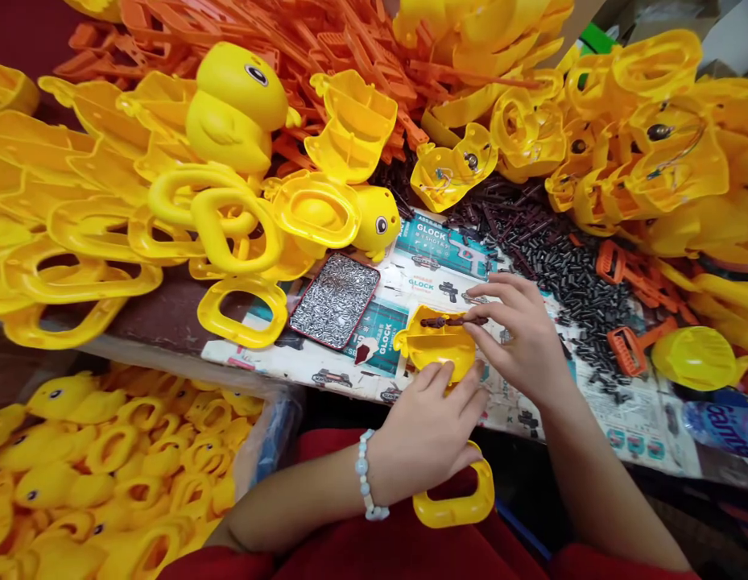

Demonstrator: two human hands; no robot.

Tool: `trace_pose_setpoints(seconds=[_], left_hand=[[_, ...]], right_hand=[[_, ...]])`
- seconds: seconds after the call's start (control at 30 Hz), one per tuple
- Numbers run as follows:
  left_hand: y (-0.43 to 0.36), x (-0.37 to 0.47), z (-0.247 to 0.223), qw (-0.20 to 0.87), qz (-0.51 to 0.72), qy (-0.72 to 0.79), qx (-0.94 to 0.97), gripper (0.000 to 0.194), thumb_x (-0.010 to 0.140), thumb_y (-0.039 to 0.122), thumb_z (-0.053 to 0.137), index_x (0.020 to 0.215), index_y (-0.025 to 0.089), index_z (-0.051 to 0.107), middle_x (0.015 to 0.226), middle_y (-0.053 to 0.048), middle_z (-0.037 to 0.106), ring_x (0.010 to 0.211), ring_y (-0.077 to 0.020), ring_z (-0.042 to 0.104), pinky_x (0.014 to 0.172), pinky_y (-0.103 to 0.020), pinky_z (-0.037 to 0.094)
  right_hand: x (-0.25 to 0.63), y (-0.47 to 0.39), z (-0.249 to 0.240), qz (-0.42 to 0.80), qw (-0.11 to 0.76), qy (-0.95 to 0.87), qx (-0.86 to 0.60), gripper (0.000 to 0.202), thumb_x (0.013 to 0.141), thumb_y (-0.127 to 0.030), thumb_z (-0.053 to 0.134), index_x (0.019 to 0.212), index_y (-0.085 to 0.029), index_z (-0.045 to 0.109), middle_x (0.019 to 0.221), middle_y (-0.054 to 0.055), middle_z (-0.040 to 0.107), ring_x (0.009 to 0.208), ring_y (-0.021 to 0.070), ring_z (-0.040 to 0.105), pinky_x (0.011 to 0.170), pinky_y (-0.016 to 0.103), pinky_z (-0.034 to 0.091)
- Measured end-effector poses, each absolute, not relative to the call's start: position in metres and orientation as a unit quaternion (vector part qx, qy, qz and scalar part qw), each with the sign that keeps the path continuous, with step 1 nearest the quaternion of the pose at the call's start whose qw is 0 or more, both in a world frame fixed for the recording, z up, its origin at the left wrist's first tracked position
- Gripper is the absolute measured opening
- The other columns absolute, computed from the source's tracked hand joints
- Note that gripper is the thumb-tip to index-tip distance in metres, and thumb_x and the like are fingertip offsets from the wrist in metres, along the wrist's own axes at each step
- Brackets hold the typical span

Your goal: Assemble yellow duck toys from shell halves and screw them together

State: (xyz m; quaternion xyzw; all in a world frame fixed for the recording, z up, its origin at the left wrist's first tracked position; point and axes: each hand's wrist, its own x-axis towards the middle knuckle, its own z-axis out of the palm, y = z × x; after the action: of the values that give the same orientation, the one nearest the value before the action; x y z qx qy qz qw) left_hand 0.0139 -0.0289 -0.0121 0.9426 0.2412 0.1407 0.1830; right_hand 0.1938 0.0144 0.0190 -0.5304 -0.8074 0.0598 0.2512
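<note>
The left hand [419, 431] grips a yellow shell [440, 348], seemingly unfinished and not yet closed, while the right hand [524, 338] pinches a brown rod [435, 322].

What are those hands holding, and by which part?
The right hand's grip pinches the dark brown piece by its right end. The left hand's grip appears to hold the yellow ring by its upper side, while also touching the yellow shell.
</note>
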Motion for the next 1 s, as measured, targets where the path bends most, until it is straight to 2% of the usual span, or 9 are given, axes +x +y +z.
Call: trace_pose_setpoints(seconds=[0.13,0.23,0.43,0.57,0.67,0.77,0.83,0.9,1.0], left_hand=[[-0.028,0.014,-0.012,0.185,0.146,0.24,0.942,0.058,0.08,0.054,0.062,0.119,0.013,0.053,0.14,-0.013,0.046,0.114,-0.0317,0.052,0.102,-0.042,0.037],[-0.027,0.012,-0.011,0.187,0.147,0.239,0.941,0.058,0.079,0.054,0.063,0.12,0.014,0.054,0.139,-0.013,0.047,0.113,-0.0319,0.052,0.101,-0.043,0.038],[-0.026,0.014,-0.012,0.201,0.14,0.236,0.94,0.06,0.078,0.055,0.063,0.121,0.015,0.052,0.133,-0.012,0.051,0.113,-0.0314,0.053,0.101,-0.044,0.039],[-0.028,0.007,-0.01,0.199,0.167,0.229,0.938,0.061,0.076,0.058,0.064,0.119,0.016,0.054,0.126,-0.012,0.056,0.114,-0.0303,0.053,0.099,-0.043,0.041],[-0.018,-0.011,0.007,0.175,0.309,0.208,0.911,0.039,0.085,0.05,0.058,0.106,0.017,0.058,0.119,-0.01,0.062,0.114,-0.0253,0.054,0.095,-0.038,0.043],[0.021,-0.024,0.041,0.089,0.419,0.255,0.867,0.009,0.09,0.02,0.052,0.093,0.016,0.06,0.106,-0.006,0.068,0.1,-0.0182,0.059,0.089,-0.032,0.045],[0.068,-0.019,0.066,0.024,0.341,0.298,0.891,0.017,0.092,0.018,0.046,0.095,0.017,0.063,0.102,-0.006,0.069,0.094,-0.0173,0.061,0.085,-0.032,0.045],[0.127,-0.003,0.086,-0.018,0.136,0.397,0.908,0.026,0.094,0.019,0.038,0.101,0.017,0.064,0.109,-0.008,0.067,0.104,-0.0198,0.059,0.093,-0.037,0.042],[0.21,0.029,0.101,-0.046,0.07,0.461,0.884,0.029,0.087,0.02,0.051,0.112,0.012,0.062,0.128,-0.017,0.056,0.123,-0.0322,0.047,0.102,-0.05,0.034]], right_hand=[[0.187,0.014,0.027,0.052,0.2,-0.82,-0.534,0.015,0.09,-0.019,0.047,0.08,-0.016,0.059,0.102,0.001,0.058,0.113,0.0259,0.043,0.101,0.05,0.025],[0.184,0.017,0.024,0.084,0.201,-0.813,-0.54,0.014,0.088,-0.018,0.047,0.079,-0.014,0.057,0.098,0.001,0.059,0.111,0.0258,0.044,0.101,0.051,0.022],[0.186,0.016,0.011,0.112,0.247,-0.799,-0.537,0.015,0.09,-0.023,0.048,0.08,-0.014,0.056,0.103,0.002,0.058,0.11,0.0244,0.045,0.1,0.046,0.027],[0.189,0.007,0.016,0.131,0.271,-0.8,-0.519,0.02,0.095,-0.035,0.051,0.099,-0.017,0.06,0.115,0.003,0.054,0.112,0.0213,0.046,0.098,0.038,0.035],[0.188,0.004,0.013,0.124,0.334,-0.774,-0.524,0.025,0.099,-0.037,0.049,0.113,-0.018,0.056,0.119,0.005,0.051,0.113,0.0183,0.047,0.098,0.033,0.037],[0.189,0.006,-0.001,0.104,0.423,-0.723,-0.536,0.022,0.102,-0.033,0.042,0.106,-0.017,0.056,0.11,0.004,0.055,0.105,0.0153,0.052,0.093,0.029,0.04],[0.191,0.008,-0.012,0.098,0.464,-0.69,-0.546,0.022,0.102,-0.032,0.041,0.1,-0.016,0.057,0.103,0.004,0.057,0.099,0.0144,0.054,0.089,0.027,0.041],[0.195,0.008,-0.02,0.098,0.486,-0.668,-0.556,0.023,0.101,-0.033,0.043,0.097,-0.015,0.058,0.099,0.004,0.057,0.095,0.0147,0.054,0.086,0.026,0.042],[0.199,0.007,-0.025,0.102,0.496,-0.648,-0.568,0.028,0.099,-0.037,0.045,0.093,-0.014,0.06,0.095,0.004,0.058,0.091,0.0153,0.055,0.079,0.025,0.044]])
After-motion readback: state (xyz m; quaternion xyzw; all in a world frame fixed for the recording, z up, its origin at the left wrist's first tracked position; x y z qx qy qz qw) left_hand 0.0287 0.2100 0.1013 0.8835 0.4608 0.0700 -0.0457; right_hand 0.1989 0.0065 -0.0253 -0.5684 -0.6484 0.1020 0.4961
